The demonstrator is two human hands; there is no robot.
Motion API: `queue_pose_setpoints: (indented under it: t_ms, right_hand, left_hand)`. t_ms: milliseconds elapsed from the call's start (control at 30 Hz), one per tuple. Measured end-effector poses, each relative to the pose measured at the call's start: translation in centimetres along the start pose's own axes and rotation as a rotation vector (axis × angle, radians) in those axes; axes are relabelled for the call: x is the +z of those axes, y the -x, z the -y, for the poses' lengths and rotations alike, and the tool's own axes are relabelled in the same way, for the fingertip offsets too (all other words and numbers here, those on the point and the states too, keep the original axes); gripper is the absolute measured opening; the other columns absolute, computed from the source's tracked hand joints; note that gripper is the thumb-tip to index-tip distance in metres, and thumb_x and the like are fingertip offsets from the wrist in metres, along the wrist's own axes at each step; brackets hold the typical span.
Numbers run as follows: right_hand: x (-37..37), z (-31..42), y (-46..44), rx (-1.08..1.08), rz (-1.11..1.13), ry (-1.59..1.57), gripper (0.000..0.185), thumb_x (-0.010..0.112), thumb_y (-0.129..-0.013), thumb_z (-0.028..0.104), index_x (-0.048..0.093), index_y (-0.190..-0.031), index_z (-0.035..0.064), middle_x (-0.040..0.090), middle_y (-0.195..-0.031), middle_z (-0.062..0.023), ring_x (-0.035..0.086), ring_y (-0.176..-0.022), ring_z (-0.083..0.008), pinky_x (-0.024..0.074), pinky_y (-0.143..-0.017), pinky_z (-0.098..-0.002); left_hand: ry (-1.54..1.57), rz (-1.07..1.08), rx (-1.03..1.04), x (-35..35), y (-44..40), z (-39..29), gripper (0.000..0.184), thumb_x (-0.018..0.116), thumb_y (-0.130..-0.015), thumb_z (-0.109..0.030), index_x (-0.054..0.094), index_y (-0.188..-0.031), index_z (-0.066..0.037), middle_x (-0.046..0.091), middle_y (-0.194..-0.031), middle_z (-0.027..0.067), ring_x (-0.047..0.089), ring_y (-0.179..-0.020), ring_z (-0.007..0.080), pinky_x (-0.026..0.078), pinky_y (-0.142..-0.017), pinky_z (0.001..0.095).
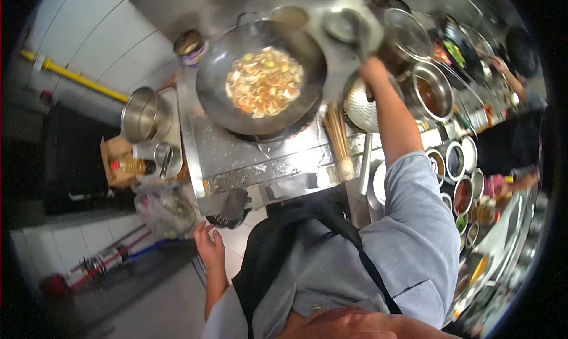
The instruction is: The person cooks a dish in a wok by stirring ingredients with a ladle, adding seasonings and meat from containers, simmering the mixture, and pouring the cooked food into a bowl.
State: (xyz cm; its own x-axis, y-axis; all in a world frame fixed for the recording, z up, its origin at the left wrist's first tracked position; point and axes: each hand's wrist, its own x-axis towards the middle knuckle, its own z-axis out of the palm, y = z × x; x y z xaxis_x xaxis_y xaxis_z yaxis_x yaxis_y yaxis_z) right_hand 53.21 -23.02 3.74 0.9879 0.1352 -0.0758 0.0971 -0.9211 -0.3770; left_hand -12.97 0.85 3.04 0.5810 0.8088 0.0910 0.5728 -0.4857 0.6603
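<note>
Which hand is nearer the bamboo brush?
Right. The right hand is beyond the bamboo brush and to its right; the left hand is much farther, back to its left.

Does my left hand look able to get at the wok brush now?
Probably yes: the left hand looks empty and nothing covers the wok brush, though the reach crosses your front.
</note>
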Motion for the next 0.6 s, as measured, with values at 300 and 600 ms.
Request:
queue_pose_setpoints:
  t_ms: [300, 600]
  right_hand:
    - [-2.9, -0.3, -1.7, 0.181, 0.4, -1.102, 0.024, 0.058, -0.088, 0.019, 0.054, -0.067, 0.0062, 0.052, -0.06, -0.0044, 0.052, -0.054, -0.0169, 0.0431, -0.05, -0.0317]
    - [-11.1, -4.1, 14.1, 0.275, 0.463, -1.477, 0.018, 0.055, -0.092, 0.012, 0.057, -0.102, -0.0031, 0.051, -0.07, 0.0, 0.045, -0.052, -0.0087, 0.0355, -0.047, -0.0233]
  left_hand:
    - [-0.127, 0.042, -0.038, 1.6, 2.1, -3.7, 0.018, 0.061, -0.083, -0.007, 0.063, -0.101, -0.001, 0.055, -0.122, 0.0192, 0.055, -0.111, 0.0379, 0.044, -0.096, 0.0431]
    - [-0.048, 0.16, 0.148, 2.3, -4.1, -4.0, 0.016, 0.061, -0.084, -0.007, 0.063, -0.098, 0.0, 0.056, -0.121, 0.0178, 0.057, -0.111, 0.0372, 0.045, -0.096, 0.0422]
